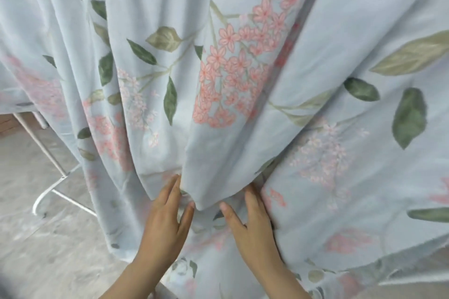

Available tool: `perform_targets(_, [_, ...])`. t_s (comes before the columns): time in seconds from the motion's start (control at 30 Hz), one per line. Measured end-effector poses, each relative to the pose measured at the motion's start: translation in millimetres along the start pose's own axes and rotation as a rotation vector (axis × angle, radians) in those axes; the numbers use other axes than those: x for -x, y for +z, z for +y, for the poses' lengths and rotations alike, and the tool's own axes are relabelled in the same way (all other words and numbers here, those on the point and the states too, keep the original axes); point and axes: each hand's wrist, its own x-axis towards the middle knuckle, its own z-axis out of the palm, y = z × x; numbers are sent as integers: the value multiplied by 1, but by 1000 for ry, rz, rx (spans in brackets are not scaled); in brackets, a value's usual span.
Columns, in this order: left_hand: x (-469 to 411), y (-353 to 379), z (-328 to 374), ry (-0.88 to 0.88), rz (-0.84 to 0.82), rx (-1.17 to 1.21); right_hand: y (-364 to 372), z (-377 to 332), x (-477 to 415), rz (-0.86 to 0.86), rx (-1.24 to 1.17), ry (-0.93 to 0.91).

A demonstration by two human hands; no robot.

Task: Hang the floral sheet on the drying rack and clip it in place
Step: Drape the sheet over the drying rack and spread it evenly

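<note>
- Floor (36,238): pale marbled tiles, showing at lower left beneath the cloth.
- Drying rack (47,153): white tubular leg and curved foot visible at left; the rest is hidden under the fabric.
- Floral sheet (243,68): pale blue with pink blossoms and green leaves. It is draped over the rack and falls in deep vertical folds that fill nearly the whole view.
- Left hand (165,216): fingers straight and together, laid flat on the cloth, thumb touching the tip of the central fold (206,177); grips nothing.
- Right hand (250,221): fingers extended against the cloth on the fold's other side, fingertips partly tucked beneath it, thumb out; no grasp evident.
- Step in hand, judged: the sheet is hung and the drape is being smoothed and evened.
- Next move, judged: spreading the bunched folds flat, then fetching clips. None is in view.
</note>
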Motion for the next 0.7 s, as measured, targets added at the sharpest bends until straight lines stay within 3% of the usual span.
perform_targets(0.37, [29, 1, 27, -97, 107, 6, -6, -4, 9, -114, -28, -6])
perform_targets(0.7, [93, 7, 75, -269, 258, -51, -41, -5, 40, -334, -48, -40])
